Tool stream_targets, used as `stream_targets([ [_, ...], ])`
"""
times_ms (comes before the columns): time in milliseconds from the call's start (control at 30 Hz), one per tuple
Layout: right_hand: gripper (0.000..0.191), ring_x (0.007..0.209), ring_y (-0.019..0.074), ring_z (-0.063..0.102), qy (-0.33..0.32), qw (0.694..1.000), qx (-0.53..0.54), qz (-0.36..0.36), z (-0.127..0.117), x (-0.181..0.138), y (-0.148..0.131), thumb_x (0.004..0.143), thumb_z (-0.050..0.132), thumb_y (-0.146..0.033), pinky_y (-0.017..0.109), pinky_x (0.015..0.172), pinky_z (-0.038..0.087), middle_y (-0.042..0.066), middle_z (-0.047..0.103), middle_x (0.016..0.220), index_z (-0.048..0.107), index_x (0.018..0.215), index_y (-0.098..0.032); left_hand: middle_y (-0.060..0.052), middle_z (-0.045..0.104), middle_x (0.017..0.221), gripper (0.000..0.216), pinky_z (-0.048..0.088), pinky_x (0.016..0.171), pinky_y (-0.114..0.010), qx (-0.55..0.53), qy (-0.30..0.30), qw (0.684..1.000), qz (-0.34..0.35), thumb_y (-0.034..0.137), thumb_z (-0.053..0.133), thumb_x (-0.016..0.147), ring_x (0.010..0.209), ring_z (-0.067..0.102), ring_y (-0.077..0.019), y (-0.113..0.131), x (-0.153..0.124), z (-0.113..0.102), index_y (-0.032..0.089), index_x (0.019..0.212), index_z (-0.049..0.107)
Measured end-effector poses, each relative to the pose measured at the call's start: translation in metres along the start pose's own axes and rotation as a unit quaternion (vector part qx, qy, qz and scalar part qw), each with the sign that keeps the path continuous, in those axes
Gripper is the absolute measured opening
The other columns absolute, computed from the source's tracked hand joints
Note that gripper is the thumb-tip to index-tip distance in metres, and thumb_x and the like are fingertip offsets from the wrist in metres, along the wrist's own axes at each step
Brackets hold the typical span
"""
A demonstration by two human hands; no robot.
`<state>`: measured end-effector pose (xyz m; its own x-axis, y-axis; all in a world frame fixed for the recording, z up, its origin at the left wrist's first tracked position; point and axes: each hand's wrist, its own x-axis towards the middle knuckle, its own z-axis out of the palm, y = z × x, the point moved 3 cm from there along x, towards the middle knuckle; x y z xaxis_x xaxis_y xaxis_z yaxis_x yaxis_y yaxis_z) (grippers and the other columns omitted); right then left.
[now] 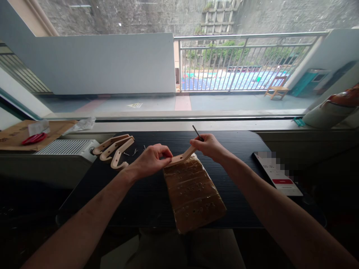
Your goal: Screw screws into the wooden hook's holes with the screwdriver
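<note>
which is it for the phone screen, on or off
On: the phone screen is lit, showing a pale background, digits and a red bar.

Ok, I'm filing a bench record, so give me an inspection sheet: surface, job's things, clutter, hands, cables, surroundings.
Surface: dark, ridged table.
Job's things: pale hook at the far end of a film-wrapped block with many small holes; three more hooks and loose screws at left.
Clutter: phone at right; off the table at left, cardboard bearing a red object.
Hands: left hand, fingertips at the hook's near end, what they pinch unclear; right hand holds a dark rod at the hook's other end.
Cables: nothing seen.
Surroundings: sill beyond the table; railing and chair past the glass.
</note>
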<state>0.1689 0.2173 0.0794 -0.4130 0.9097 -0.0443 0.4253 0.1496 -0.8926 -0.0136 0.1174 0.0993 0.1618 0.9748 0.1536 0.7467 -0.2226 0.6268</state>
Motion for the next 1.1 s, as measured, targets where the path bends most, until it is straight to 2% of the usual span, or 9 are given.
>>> stream_targets([
  [233, 0.024, 0.040, 0.0047, 0.031, -0.004, 1.000, 0.001, 0.010, -0.001, 0.004, -0.003, 0.073, 0.059, -0.038, 0.021, 0.037, 0.026, -0.001, 0.045, 0.054, 0.056, 0.069, -0.014, -0.001, 0.064, 0.076, 0.014, 0.043, 0.061, -0.023, -0.002, -0.024, 1.000, -0.014, 0.023, 0.054, 0.074, 0.071, 0.058, -0.0145, -0.001, 0.004, -0.002, 0.016, 0.079, 0.065],
  [400, 0.024, 0.040, 0.0049, 0.032, 0.007, 1.000, -0.008, 0.015, -0.002, 0.003, -0.004, 0.071, 0.061, -0.037, 0.021, 0.038, 0.026, -0.002, 0.045, 0.052, 0.056, 0.066, -0.014, -0.001, 0.065, 0.075, 0.013, 0.045, 0.063, -0.024, -0.013, -0.026, 1.000, -0.007, 0.023, 0.055, 0.074, 0.073, 0.059, -0.0156, -0.005, 0.006, 0.002, 0.016, 0.079, 0.065],
  [600, 0.025, 0.043, 0.0066, 0.034, 0.024, 1.000, -0.016, -0.007, -0.001, 0.000, 0.001, 0.070, 0.060, -0.039, 0.022, 0.041, 0.027, -0.002, 0.044, 0.052, 0.059, 0.069, -0.015, -0.002, 0.063, 0.075, 0.010, 0.046, 0.068, -0.026, 0.048, 0.006, 0.998, 0.050, 0.017, 0.055, 0.074, 0.073, 0.058, -0.0157, 0.001, 0.000, 0.005, 0.017, 0.075, 0.065],
  [700, 0.026, 0.048, 0.0082, 0.037, 0.043, 0.998, -0.023, -0.032, 0.000, -0.008, 0.003, 0.070, 0.058, -0.041, 0.022, 0.044, 0.028, -0.002, 0.045, 0.054, 0.060, 0.068, -0.015, -0.002, 0.062, 0.072, 0.009, 0.046, 0.073, -0.029, 0.089, 0.046, 0.990, 0.095, 0.014, 0.054, 0.075, 0.074, 0.055, -0.0163, 0.006, -0.005, 0.008, 0.017, 0.072, 0.063],
  [833, 0.028, 0.050, 0.0090, 0.037, 0.061, 0.996, -0.023, -0.053, 0.000, -0.016, 0.003, 0.071, 0.055, -0.043, 0.023, 0.046, 0.029, -0.003, 0.044, 0.054, 0.060, 0.068, -0.016, -0.001, 0.062, 0.071, 0.012, 0.038, 0.094, -0.038, 0.098, 0.066, 0.983, 0.138, 0.013, 0.052, 0.077, 0.073, 0.055, -0.0150, 0.006, -0.008, 0.014, 0.017, 0.070, 0.060],
  [900, 0.028, 0.050, 0.0087, 0.036, 0.060, 0.997, -0.016, -0.049, 0.001, -0.015, 0.004, 0.071, 0.055, -0.043, 0.023, 0.046, 0.029, -0.004, 0.044, 0.053, 0.060, 0.068, -0.015, -0.001, 0.062, 0.073, 0.010, 0.039, 0.094, -0.038, 0.069, 0.069, 0.988, 0.116, 0.014, 0.053, 0.077, 0.075, 0.056, -0.0152, 0.001, -0.007, 0.014, 0.017, 0.072, 0.061],
  [1000, 0.028, 0.046, 0.0080, 0.035, 0.037, 0.999, 0.003, -0.026, 0.003, -0.007, 0.006, 0.071, 0.055, -0.042, 0.023, 0.043, 0.029, -0.003, 0.044, 0.052, 0.060, 0.069, -0.015, -0.002, 0.062, 0.077, 0.009, 0.047, 0.074, -0.030, 0.017, 0.049, 0.998, 0.035, 0.020, 0.054, 0.076, 0.074, 0.057, -0.0155, -0.006, -0.004, 0.011, 0.017, 0.076, 0.062],
  [1100, 0.027, 0.042, 0.0070, 0.033, 0.015, 1.000, 0.019, 0.002, 0.003, 0.003, 0.007, 0.071, 0.057, -0.041, 0.022, 0.040, 0.028, -0.003, 0.044, 0.050, 0.059, 0.068, -0.014, -0.002, 0.062, 0.076, 0.011, 0.045, 0.061, -0.024, -0.015, 0.015, 1.000, -0.018, 0.022, 0.054, 0.076, 0.070, 0.058, -0.0146, -0.008, 0.000, 0.008, 0.017, 0.078, 0.063],
])
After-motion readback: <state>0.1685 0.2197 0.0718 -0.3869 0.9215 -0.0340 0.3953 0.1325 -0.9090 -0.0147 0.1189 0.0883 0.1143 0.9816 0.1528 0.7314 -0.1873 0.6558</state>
